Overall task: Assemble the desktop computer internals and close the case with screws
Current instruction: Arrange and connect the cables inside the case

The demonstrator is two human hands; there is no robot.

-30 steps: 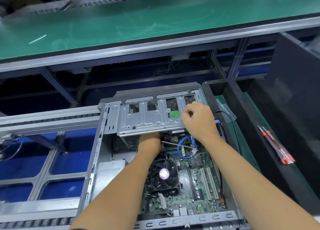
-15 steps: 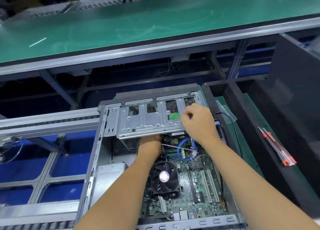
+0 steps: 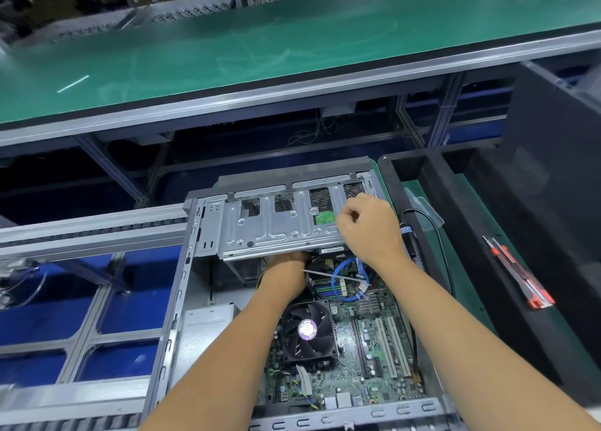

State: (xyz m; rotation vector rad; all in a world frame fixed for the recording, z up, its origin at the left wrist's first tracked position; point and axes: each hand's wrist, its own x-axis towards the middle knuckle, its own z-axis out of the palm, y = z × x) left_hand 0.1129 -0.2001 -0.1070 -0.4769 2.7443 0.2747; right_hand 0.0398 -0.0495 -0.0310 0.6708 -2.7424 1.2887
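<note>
An open desktop case (image 3: 182,287) lies flat with its green motherboard (image 3: 367,362) and black CPU fan (image 3: 307,330) exposed. A grey metal drive cage (image 3: 276,229) spans the far end of the case. My left hand (image 3: 286,268) reaches under the cage's near edge; its fingers are hidden beneath the metal. My right hand (image 3: 370,226) rests on the cage's right end with fingers curled, gripping the cage edge. A blue cable (image 3: 341,278) loops below the cage.
A black tray (image 3: 455,235) stands right of the case, with a black cable and tool (image 3: 410,235) along its edge. A red-and-grey utility knife (image 3: 520,278) lies on the tray's rim. A green conveyor belt (image 3: 292,50) runs across the back. Conveyor rails (image 3: 91,229) lie to the left.
The drive cage's near edge has sunk slightly toward the case. Both hands stay at the cage, the left still under it, the right on its right end.
</note>
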